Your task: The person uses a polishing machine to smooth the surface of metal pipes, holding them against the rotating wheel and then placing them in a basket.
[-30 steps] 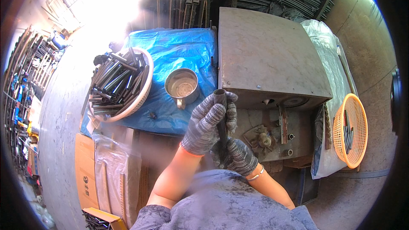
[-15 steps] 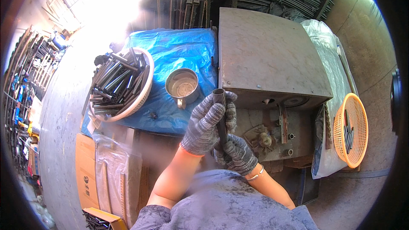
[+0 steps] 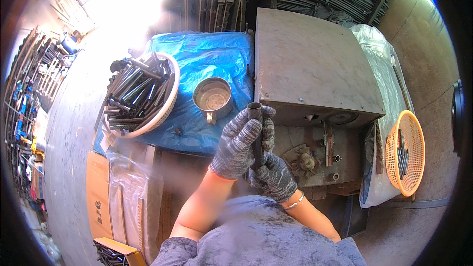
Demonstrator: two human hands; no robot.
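Both my hands, in grey knitted gloves, are closed around one dark metal tube [image 3: 255, 133] in front of my chest. Its open round end points away from me. My left hand [image 3: 239, 143] wraps the upper part, fingers along the tube. Lower down, my right hand [image 3: 276, 178] grips the tube near its bottom end, which the glove partly hides. Just beyond my hands to the right is a grey metal machine housing [image 3: 315, 59], with a round fitting [image 3: 306, 161] on the bed below it.
On the left, a white basket [image 3: 170, 93] heaped with dark tubes and a metal mug [image 3: 212, 99] stand on a blue plastic sheet [image 3: 202, 49]. An orange basket [image 3: 419, 152] with several tubes is at the right. A cardboard box [image 3: 120, 249] of dark pieces sits lower left.
My hands keep their hold on the tube, and the right hand's fingers have shifted slightly on it. The view has moved very little.
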